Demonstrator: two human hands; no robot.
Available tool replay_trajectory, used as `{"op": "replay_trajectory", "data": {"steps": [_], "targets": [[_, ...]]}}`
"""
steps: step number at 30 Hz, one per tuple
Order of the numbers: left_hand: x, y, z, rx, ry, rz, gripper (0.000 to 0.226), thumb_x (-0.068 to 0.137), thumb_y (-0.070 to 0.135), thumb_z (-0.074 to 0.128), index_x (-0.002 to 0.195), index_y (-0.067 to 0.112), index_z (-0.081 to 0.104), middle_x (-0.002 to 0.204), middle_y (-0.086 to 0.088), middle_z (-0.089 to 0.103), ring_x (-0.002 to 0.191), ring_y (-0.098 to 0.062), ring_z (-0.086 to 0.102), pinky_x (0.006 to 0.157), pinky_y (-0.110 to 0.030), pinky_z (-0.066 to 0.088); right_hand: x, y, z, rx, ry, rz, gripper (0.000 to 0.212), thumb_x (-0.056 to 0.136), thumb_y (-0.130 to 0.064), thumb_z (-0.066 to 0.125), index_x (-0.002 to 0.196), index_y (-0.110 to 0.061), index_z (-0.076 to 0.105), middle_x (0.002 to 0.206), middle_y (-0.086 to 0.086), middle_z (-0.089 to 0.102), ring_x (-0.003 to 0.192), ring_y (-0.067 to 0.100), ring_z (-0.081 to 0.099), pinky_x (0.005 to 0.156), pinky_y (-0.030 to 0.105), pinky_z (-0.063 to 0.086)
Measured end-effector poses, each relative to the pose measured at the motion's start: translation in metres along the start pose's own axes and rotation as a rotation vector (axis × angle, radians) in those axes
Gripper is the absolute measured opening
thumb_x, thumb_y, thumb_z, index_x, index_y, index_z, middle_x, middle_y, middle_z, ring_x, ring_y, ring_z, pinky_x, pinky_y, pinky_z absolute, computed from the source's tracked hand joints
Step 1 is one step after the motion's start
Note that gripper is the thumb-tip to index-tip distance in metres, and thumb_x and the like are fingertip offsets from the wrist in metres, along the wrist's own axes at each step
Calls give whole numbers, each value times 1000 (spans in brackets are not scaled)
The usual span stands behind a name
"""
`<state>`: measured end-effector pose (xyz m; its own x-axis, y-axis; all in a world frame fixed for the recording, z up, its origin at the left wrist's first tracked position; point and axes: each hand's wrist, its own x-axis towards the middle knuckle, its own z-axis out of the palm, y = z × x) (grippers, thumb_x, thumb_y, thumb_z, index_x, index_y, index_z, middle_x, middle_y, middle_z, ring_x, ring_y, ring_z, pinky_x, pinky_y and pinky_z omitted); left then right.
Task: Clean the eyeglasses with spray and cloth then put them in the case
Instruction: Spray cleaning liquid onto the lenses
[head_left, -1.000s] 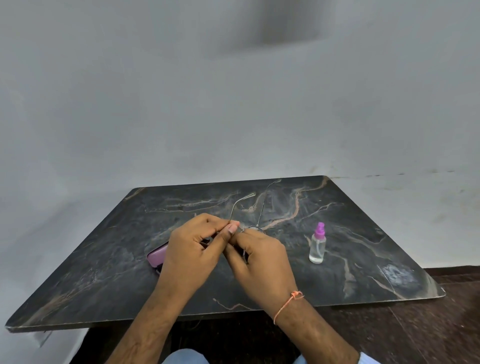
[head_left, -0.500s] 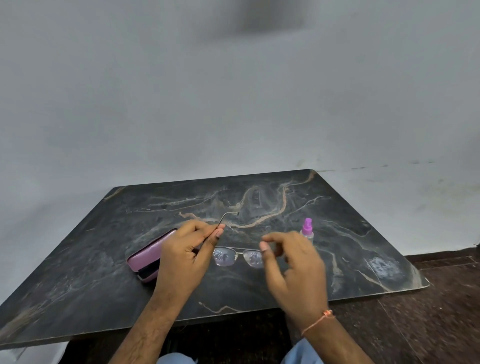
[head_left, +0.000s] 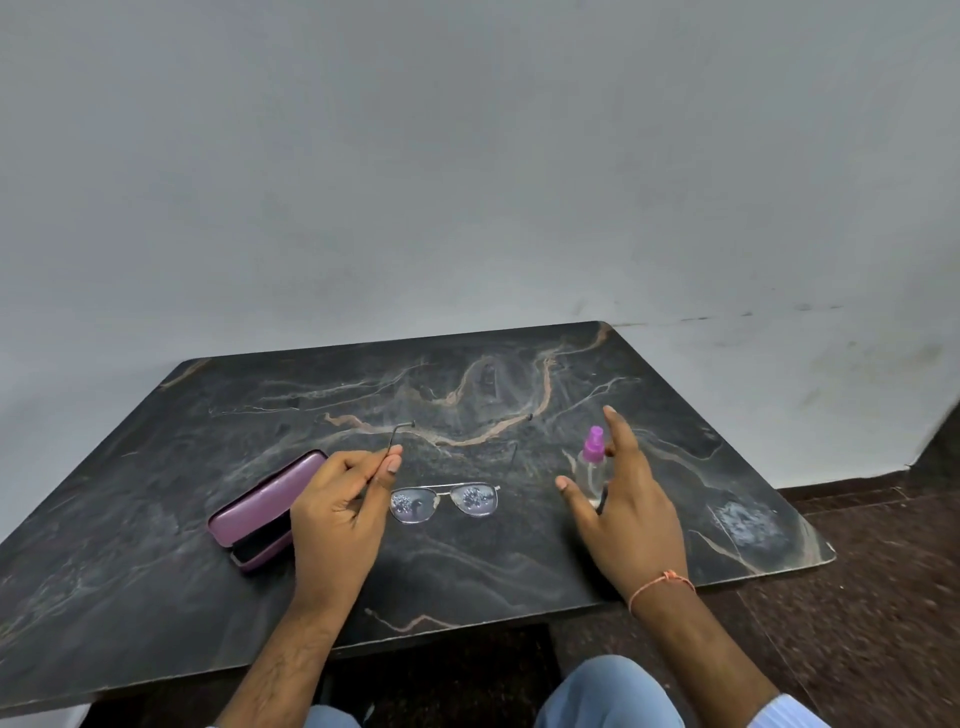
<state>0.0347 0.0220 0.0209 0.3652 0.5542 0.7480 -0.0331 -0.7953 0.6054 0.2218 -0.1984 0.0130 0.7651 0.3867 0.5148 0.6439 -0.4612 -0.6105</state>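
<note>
Your left hand (head_left: 337, 512) has a pinching grip on the eyeglasses (head_left: 444, 501) by one temple, holding the lenses toward you, likely for spraying. Your right hand (head_left: 621, 499), fingers spread and empty, reaches around the spray bottle (head_left: 591, 462) at their 3 o'clock, while the open case (head_left: 265, 512) waits on the counter (head_left: 519, 566) at 9 o'clock.

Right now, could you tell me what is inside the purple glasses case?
The purple case lies slightly open beside the left hand. Only a dark strip shows through its gap; whether that is lining or a cloth cannot be told, as the lid covers the rest.
</note>
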Motion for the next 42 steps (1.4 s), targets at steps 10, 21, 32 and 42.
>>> {"op": "replay_trajectory", "data": {"steps": [10, 21, 32, 42], "targets": [[0, -16, 5, -67, 49, -122, 14, 102, 21, 73, 112, 19, 83, 89, 7, 73, 73, -21, 74, 64, -51, 64, -10, -11, 2, 211, -122, -46, 74, 105, -31, 57, 157, -55, 11, 109, -9, 75, 91, 14, 72, 80, 41, 56], [3, -10, 4, -21, 37, -72, 13, 101, 11, 77, 109, 12, 86, 90, 8, 72, 81, -12, 72, 71, -26, 60, 5, -59, 50, 323, -266, -206, 58, 105, -21, 58, 150, -56, 44, 64, 0, 56, 61, 13, 52, 65, 34, 47], [3, -13, 4, -61, 72, -96, 15, 102, 12, 77, 113, 11, 86, 90, 6, 73, 81, -14, 73, 71, -29, 61, 7, -72, 54, 42, -304, -227, 45, 101, -42, 56, 143, -56, 45, 58, -8, 57, 60, 9, 60, 57, 27, 43], [2, -16, 4, -67, 119, -74, 17, 102, 11, 76, 116, 10, 85, 92, 4, 73, 82, -17, 73, 69, -35, 61, 5, -69, 55, 50, -286, -181, 46, 95, -31, 59, 137, -49, 52, 54, -10, 56, 54, 7, 57, 56, 29, 42]]}}
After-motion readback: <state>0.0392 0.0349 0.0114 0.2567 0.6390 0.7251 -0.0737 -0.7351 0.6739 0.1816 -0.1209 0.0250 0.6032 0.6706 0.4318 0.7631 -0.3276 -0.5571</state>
